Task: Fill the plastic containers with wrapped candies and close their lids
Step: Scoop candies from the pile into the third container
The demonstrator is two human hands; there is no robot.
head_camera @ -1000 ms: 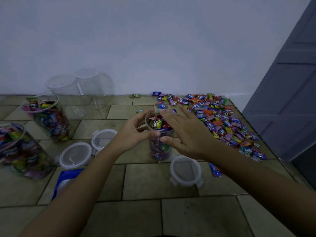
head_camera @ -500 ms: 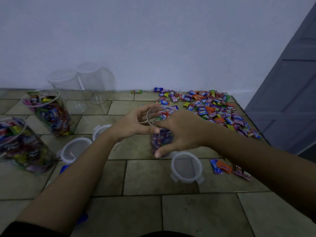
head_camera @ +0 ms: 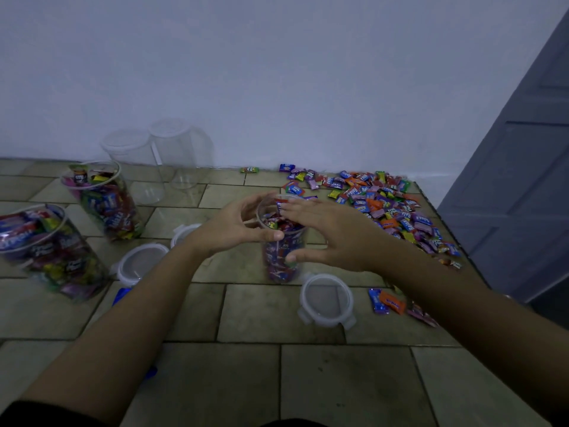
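A clear plastic container (head_camera: 281, 260), nearly full of wrapped candies, stands lidless on the tiled floor at the centre. My left hand (head_camera: 237, 226) grips its rim from the left, fingers behind and thumb on the near side. My right hand (head_camera: 323, 232) lies against it from the right, straight fingers reaching across the open mouth and thumb touching the side wall. A big heap of loose wrapped candies (head_camera: 391, 208) spreads over the floor to the right. A round clip lid (head_camera: 326, 300) lies just in front of the container.
Two filled, lidless containers (head_camera: 101, 201) (head_camera: 46, 248) stand at the left, two empty lidded ones (head_camera: 132, 167) (head_camera: 181, 152) by the wall. More lids (head_camera: 141, 263) (head_camera: 184, 232) lie left of my arm. A few stray candies (head_camera: 388, 303) sit near a grey door (head_camera: 523, 180).
My right hand has loosened from wrapping the container's side and now stretches its fingers flat over the mouth. The left hand keeps its hold on the rim.
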